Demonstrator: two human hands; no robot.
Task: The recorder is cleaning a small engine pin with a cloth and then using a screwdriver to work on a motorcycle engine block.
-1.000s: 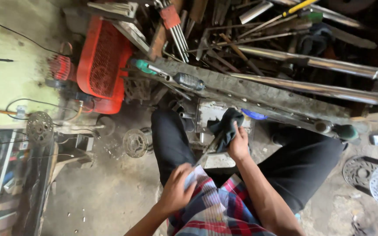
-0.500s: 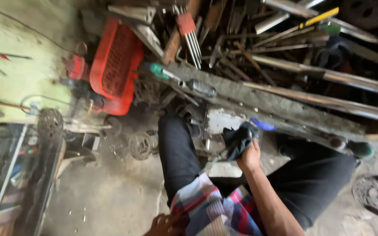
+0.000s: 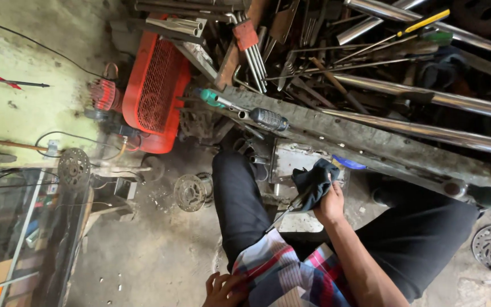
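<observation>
Dark rag (image 3: 315, 183), perhaps unchanged, in right hand (image 3: 331, 206).

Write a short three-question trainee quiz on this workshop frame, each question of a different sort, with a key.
1. True or false: the right hand grips a dark crumpled cloth.
2. The red mesh-sided machine housing lies toward which edge of the picture from the hands: A) left, B) right, C) bottom?
3. Fill in: the left hand rests against the plaid ______.

Key: 1 true. 2 A. 3 shirt. A thin metal rod also slants down from the cloth; the left hand holds nothing visible.
</observation>
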